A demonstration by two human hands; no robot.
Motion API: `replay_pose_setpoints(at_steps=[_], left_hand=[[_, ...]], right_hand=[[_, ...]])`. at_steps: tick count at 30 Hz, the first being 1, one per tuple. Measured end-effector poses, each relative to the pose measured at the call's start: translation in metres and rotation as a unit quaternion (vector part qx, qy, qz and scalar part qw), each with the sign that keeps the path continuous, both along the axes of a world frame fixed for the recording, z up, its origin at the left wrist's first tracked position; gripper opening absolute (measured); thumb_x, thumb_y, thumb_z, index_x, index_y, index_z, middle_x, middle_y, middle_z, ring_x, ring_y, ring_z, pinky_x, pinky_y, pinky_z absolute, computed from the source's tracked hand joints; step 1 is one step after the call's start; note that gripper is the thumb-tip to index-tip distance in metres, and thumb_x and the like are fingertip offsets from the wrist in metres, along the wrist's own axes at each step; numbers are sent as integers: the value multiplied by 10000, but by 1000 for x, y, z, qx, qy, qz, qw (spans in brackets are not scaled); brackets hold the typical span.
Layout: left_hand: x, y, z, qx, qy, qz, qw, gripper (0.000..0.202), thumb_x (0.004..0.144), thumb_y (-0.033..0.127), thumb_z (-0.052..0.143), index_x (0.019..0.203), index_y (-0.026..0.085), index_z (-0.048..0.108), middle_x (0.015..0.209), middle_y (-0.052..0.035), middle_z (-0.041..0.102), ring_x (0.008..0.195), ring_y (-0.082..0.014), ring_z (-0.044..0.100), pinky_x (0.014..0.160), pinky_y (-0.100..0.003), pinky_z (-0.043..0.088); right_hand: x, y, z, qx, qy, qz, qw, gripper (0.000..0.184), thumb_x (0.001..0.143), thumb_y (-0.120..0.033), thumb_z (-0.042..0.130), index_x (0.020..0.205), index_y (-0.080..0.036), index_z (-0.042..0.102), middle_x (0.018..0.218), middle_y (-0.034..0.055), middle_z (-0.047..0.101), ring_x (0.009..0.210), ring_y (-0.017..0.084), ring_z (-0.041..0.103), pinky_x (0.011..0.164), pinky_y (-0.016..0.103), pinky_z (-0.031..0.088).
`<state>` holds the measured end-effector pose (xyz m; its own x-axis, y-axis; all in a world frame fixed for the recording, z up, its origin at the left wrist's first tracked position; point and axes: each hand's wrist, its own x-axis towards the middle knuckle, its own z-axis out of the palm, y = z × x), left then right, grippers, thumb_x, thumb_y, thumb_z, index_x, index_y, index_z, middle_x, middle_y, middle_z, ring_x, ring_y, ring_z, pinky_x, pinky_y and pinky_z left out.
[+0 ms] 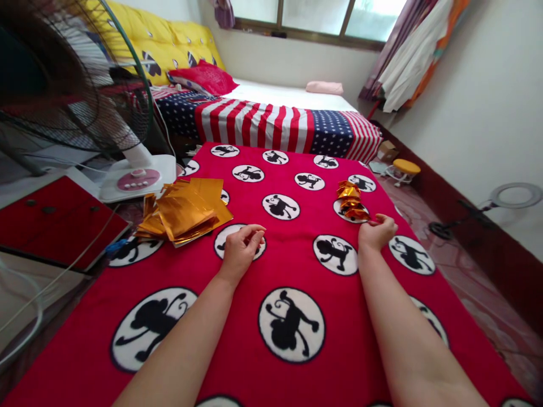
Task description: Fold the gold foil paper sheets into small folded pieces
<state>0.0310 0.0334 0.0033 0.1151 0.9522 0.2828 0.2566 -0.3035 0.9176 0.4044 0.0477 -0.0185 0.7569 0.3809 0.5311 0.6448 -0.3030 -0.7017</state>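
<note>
My left hand (pixel 242 252) hovers over or rests on the red cloth, its fingers curled together with nothing seen between them. To its left lies a loose stack of flat gold foil paper sheets (pixel 186 209), spread unevenly. At the right, several folded gold foil paper pieces (pixel 349 195) sit in a row on the cloth. My right hand (pixel 378 232) is at the near end of that row, fingers curled, the fingertips at the edge of the nearest folded piece (pixel 356 211). Part of the right grip is hidden behind the hand.
The red cloth (pixel 292 265) with black monkey prints covers the surface before me. A standing fan (pixel 136 175) and a red-fronted box (pixel 55 220) are at the left. Beyond is a bed (pixel 271 121); at the right are a yellow stool (pixel 406 167) and a ring light (pixel 515 195).
</note>
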Motion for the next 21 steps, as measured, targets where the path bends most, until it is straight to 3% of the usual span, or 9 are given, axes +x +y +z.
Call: replay_pose_setpoints(at_steps=[2,5,8,10,13,16,18,21], left_hand=[[0,1,-2,-2,5,-1,1000,248,877,373,591,957,166,701,680,-19,697,581,-135,642,560,-209,474],[1,2,-6,-2,15,5,1000,245,878,377,587,945,173,704,679,-18,699,579,-142,642,566,-219,475],[0,5,-6,46,50,62,996,206,887,332,568,941,186,704,770,-36,718,678,-162,661,648,-247,494],[-4,8,-3,109,100,127,981,187,891,287,553,957,190,699,896,-65,720,845,-198,661,796,-302,498],[-17,10,7,170,183,221,943,211,882,255,549,1027,196,690,1053,-103,688,1060,-265,596,994,-417,411],[-38,12,20,163,242,298,909,323,877,253,550,1180,205,651,1261,-131,621,1259,-310,490,1106,-484,286],[-55,14,24,139,287,337,886,475,879,280,548,1348,204,540,1442,-134,500,1410,-323,324,1173,-541,128],[-79,21,19,71,351,335,871,767,824,427,616,1478,115,365,1545,-216,340,1479,-387,136,1157,-628,41]], right_hand=[[-12,-5,-1,21,22,-41,999,359,601,5,443,905,-147,559,876,70,506,697,168,447,767,349,389],[-48,-12,-3,30,46,-23,998,244,620,-59,494,824,-169,572,826,41,536,690,167,483,732,324,422],[-104,-17,-2,35,127,148,980,196,673,-166,555,860,-171,612,832,40,612,718,179,552,726,318,450],[-143,-21,2,-16,153,264,952,191,704,-240,591,879,-178,639,812,36,647,699,182,573,707,316,460],[-186,-27,9,-90,101,330,934,161,730,-244,590,868,-210,665,817,23,682,713,182,595,750,325,457],[-202,-32,14,-121,21,338,933,131,743,-198,571,823,-219,673,845,24,696,792,198,609,803,339,439],[-202,-33,14,-121,8,338,933,131,755,-187,562,815,-217,673,844,27,697,798,199,611,797,336,437],[-198,-33,13,-114,9,342,933,133,765,-183,554,807,-218,675,838,27,699,795,196,610,789,327,441]])
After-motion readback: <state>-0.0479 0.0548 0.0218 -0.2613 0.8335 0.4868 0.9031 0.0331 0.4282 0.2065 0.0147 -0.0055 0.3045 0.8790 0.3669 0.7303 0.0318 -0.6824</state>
